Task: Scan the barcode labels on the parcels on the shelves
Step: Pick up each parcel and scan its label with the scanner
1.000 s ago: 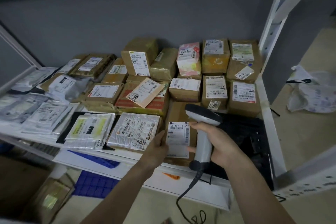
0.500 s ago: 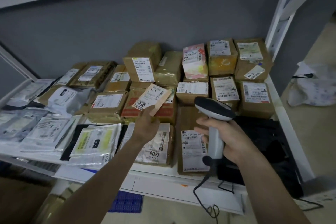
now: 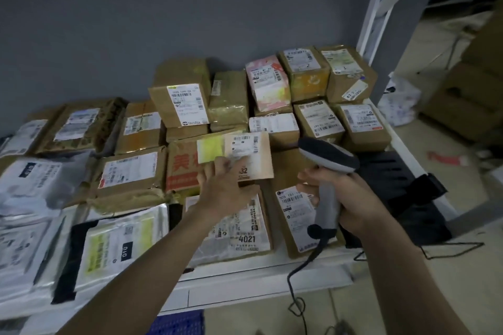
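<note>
Many brown cardboard parcels and grey plastic mailers with white barcode labels cover the white shelf. My left hand grips a thin flat parcel with a white label and a yellow patch, held above the red-printed box. My right hand grips the grey handle of a corded barcode scanner, whose dark head sits just right of the lifted parcel. Under my hands lie the parcel marked 4021 and a brown box with a long label.
A black flat object lies at the shelf's right end. The white shelf upright rises at right. Beyond it, cardboard boxes and a white bag sit on the floor. A blue crate shows below the shelf.
My left hand left the front parcel, reached back to the thin flat parcel and lifted and turned it level. The scanner in my right hand rose toward it.
</note>
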